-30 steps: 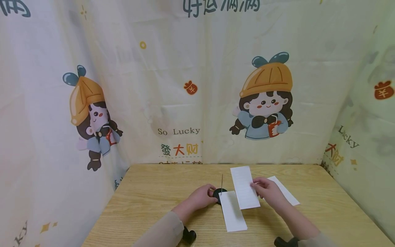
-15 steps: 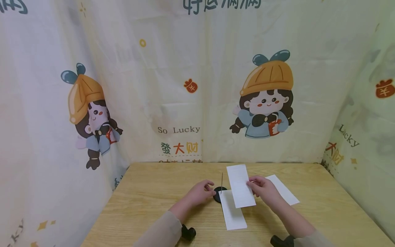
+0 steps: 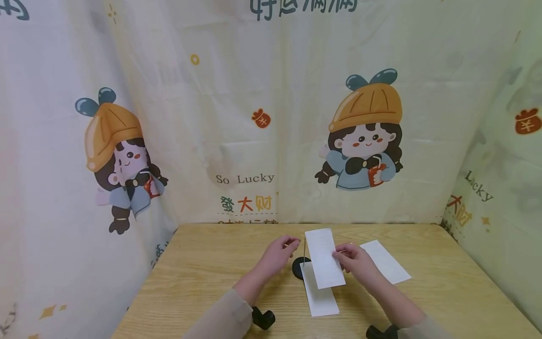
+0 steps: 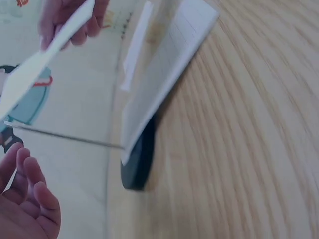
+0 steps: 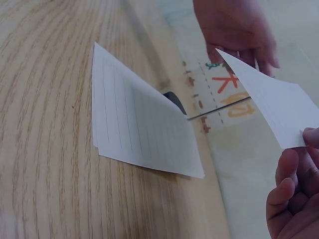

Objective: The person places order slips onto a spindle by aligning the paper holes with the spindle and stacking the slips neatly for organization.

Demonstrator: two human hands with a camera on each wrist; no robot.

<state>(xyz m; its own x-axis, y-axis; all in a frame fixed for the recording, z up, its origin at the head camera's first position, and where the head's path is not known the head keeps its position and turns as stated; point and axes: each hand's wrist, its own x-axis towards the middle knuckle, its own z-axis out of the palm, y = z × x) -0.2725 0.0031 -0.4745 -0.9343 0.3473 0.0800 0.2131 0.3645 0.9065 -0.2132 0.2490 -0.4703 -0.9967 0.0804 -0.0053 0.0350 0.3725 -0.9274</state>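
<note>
A bill spike with a round black base stands upright on the wooden table. Lined white paper slips are on its thin metal rod, low against the base; an offset edge shows more than one sheet. Thumb and fingers of my right hand pinch another white slip by its right edge. That slip is raised, its upper left corner beside the rod's tip in the head view. My left hand hovers just left of the tip, fingers loosely bent, holding nothing.
Further right on the wooden table lies more white paper. A printed curtain hangs behind the table and along both sides. Black wrist mounts sit by both sleeves.
My left hand has let go of the spike's base and risen to the rod's tip. My right hand has moved left, carrying the slip toward the rod.
</note>
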